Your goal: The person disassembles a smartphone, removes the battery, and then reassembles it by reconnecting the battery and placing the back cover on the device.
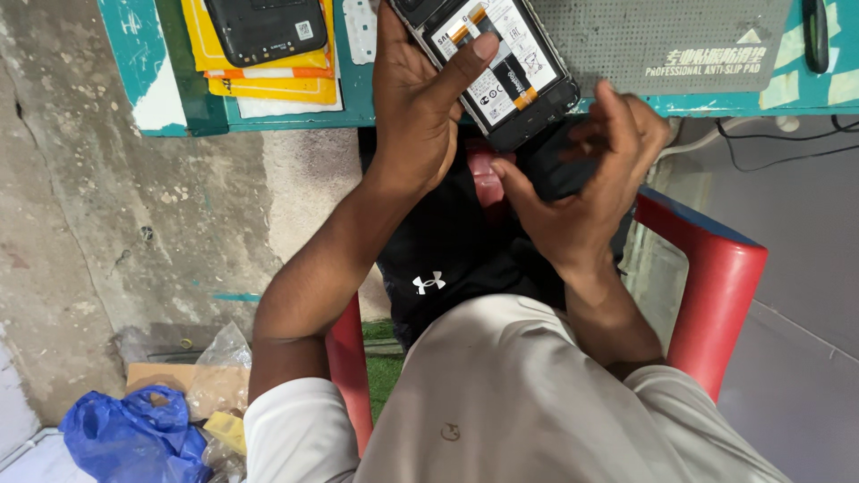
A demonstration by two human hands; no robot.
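Both hands (501,134) hold an opened phone (501,67) showing its battery (497,58)

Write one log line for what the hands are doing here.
left hand: holds opened phone, thumb on battery | right hand: beside phone's lower edge, fingers curled | bench: phone back cover
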